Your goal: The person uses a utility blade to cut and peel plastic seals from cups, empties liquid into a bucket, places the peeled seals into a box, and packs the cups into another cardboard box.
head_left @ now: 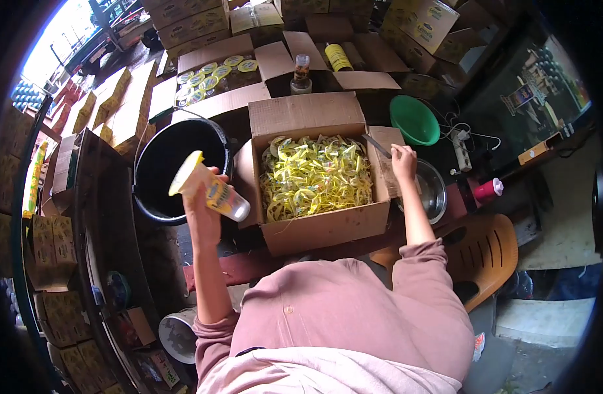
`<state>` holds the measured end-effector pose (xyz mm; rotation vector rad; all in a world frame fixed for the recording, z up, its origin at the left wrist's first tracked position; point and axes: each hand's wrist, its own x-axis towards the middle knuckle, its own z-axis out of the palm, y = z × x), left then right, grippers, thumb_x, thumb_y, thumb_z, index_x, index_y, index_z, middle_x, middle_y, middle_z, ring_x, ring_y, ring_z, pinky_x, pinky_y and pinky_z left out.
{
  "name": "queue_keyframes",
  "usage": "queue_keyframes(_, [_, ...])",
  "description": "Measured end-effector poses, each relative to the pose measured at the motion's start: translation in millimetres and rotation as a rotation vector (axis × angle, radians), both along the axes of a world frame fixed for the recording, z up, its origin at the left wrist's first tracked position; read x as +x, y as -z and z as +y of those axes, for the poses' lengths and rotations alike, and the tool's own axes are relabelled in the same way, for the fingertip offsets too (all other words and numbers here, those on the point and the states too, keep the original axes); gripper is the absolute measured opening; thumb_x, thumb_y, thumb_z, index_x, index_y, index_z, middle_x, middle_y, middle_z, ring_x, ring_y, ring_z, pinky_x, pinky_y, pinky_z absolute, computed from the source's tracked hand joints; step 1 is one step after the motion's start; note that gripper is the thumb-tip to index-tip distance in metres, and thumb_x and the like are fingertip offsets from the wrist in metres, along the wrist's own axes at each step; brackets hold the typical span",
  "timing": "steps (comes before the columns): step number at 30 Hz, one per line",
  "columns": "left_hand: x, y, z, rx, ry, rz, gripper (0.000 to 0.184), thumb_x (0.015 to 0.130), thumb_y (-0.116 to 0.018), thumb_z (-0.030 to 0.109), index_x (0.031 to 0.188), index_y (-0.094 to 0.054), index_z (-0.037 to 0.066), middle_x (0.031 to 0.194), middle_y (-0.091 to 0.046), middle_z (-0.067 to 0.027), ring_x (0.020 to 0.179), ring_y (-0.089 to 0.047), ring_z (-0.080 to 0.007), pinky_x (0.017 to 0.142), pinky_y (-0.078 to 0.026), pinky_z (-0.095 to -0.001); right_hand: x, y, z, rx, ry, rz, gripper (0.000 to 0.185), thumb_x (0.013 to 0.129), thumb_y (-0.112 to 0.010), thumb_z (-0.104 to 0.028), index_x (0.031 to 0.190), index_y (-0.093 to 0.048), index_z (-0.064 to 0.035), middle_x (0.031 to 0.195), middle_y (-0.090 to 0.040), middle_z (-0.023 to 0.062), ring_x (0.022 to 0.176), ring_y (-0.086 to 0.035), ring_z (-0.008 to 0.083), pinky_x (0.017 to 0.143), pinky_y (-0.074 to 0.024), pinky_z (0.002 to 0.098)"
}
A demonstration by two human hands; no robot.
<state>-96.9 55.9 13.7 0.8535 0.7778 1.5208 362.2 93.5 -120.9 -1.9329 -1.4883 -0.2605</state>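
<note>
My left hand point(201, 207) is wrapped around a printed plastic cup point(217, 191) with a yellow top, tilted so that the top points up and left toward the black bucket point(227, 141). My right hand point(404, 161) grips a knife point(376, 144), its dark flat blade pointing left and up over the flap of an open cardboard box point(327, 226). That box stands between my hands, filled with a tangled heap of yellow and clear plastic scraps point(318, 174). Whether the cup holds liquid I cannot tell.
Behind the box are a carton of yellow-lidded cups point(210, 83), a glass jar point(301, 73) and a yellow roll point(338, 57). To the right sit a green basin point(414, 120), a metal bowl point(432, 190), a power strip point(461, 151) and an orange chair point(488, 256). Stacked cartons line the left.
</note>
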Motion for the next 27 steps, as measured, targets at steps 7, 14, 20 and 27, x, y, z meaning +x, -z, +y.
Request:
queue_keyframes(7, [-56.1, 42.4, 56.5, 0.187, -0.310, 0.425, 0.039, 0.083, -0.061, 0.016, 0.115, -0.042, 0.001, 0.102, -0.057, -0.0108, 0.091, -0.057, -0.0162, 0.081, -0.044, -0.0288, 8.5, 36.6, 26.9, -0.193, 0.087, 0.037, 0.015, 0.075, -0.061, -0.020, 0.084, -0.067, -0.0084, 0.089, -0.062, 0.0098, 0.085, -0.059, 0.0267, 0.073, -0.0469, 0.0363])
queue_keyframes(14, [-72.1, 72.6, 80.4, 0.075, -0.389, 0.476, 0.039, 0.084, -0.060, 0.015, 0.115, -0.042, 0.000, 0.101, -0.055, -0.0088, 0.089, -0.057, -0.0167, 0.081, -0.044, -0.0298, -8.6, 15.3, 19.1, -0.266, 0.189, 0.120, 0.010, 0.069, -0.067, -0.018, 0.073, -0.065, -0.0100, 0.085, -0.062, 0.0058, 0.079, -0.060, 0.0248, 0.069, -0.0477, 0.0363])
queue_keyframes(20, [-73.4, 70.3, 75.2, 0.069, -0.347, 0.445, 0.040, 0.079, -0.065, 0.013, 0.111, -0.044, 0.002, 0.098, -0.054, -0.0063, 0.087, -0.053, -0.0115, 0.077, -0.043, -0.0252, 0.5, 8.4, 29.9, -0.347, 0.214, 0.252, 0.008, 0.063, -0.069, -0.018, 0.068, -0.065, -0.0134, 0.070, -0.065, 0.0033, 0.072, -0.063, 0.0212, 0.066, -0.0483, 0.0332])
queue_keyframes(27, [-74.2, 71.6, 73.7, 0.117, -0.231, 0.461, 0.034, 0.075, -0.067, 0.005, 0.105, -0.052, 0.002, 0.095, -0.060, -0.0053, 0.084, -0.057, -0.0097, 0.075, -0.045, -0.0243, -104.6, -48.2, 58.7, -0.004, -0.328, 0.662, 0.031, 0.073, -0.065, -0.001, 0.103, -0.064, -0.0092, 0.069, -0.064, 0.0027, 0.061, -0.055, 0.0057, 0.059, -0.0458, 0.0224])
